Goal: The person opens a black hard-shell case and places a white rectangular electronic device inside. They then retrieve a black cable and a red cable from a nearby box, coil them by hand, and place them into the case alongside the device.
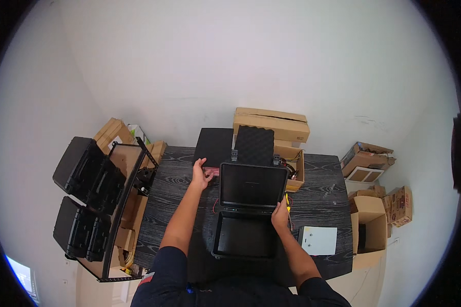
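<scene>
We see the left hand stretched forward on a nearly straight arm, fingers spread narrow over a small pink thing lying on the surface beside the case's left hinge corner; we cannot tell whether it grips it. The right hand is drawn in closer, elbow bent, its fingers closed on the right edge of the open black case where lid meets base, a yellow-handled tool just beside it. The case sits at the middle of the near edge, lid standing up.

We count one open case on the surface, one flat black foam slab and one ridged foam sheet toward the far edge, one open cardboard box right of the lid, and one pale grey metal box near the right near corner. Four closed black cases rest on a rack left of the surface. A long cardboard carton lies behind the far edge; several opened brown cartons stand on the floor to the right.
</scene>
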Demonstrator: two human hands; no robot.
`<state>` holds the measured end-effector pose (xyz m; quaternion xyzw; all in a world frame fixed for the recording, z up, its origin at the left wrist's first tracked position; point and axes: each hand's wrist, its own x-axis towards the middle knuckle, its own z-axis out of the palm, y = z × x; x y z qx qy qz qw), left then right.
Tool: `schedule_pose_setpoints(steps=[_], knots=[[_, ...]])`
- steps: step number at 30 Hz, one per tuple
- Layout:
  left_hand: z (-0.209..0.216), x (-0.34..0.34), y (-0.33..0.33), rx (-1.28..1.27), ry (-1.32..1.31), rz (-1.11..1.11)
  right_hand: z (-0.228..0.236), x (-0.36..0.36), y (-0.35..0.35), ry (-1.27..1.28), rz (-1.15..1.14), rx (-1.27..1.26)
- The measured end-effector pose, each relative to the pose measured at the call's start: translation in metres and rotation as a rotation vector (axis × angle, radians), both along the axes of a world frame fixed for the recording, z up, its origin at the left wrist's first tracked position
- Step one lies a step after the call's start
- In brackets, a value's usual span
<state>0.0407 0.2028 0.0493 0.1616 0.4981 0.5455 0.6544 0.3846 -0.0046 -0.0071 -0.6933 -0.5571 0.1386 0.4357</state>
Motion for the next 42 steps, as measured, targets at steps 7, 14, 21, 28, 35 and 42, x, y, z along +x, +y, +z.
schedule_pose_setpoints(steps=[7, 14, 21, 28, 35, 42], knots=[[0.008, -0.009, 0.011, 0.109, -0.005, 0.127, -0.003, -0.001, 0.003, -0.039, -0.012, -0.054], [0.105, -0.006, -0.073, 0.632, -0.026, 0.322, -0.01, 0.004, -0.002, -0.021, -0.004, -0.019], [0.103, -0.006, -0.165, 0.679, 0.245, 0.248, -0.003, 0.016, 0.016, 0.154, 0.058, 0.083], [0.018, 0.038, -0.236, 0.381, 0.372, -0.135, 0.045, 0.08, 0.147, 1.007, 0.199, -0.132], [-0.044, 0.051, -0.259, 0.741, 1.08, -0.345, 0.095, 0.066, 0.197, 1.039, 0.403, -0.621], [-0.025, 0.052, -0.273, 0.803, 1.456, -0.546, 0.087, 0.073, 0.216, 0.916, 0.39, -0.512]])
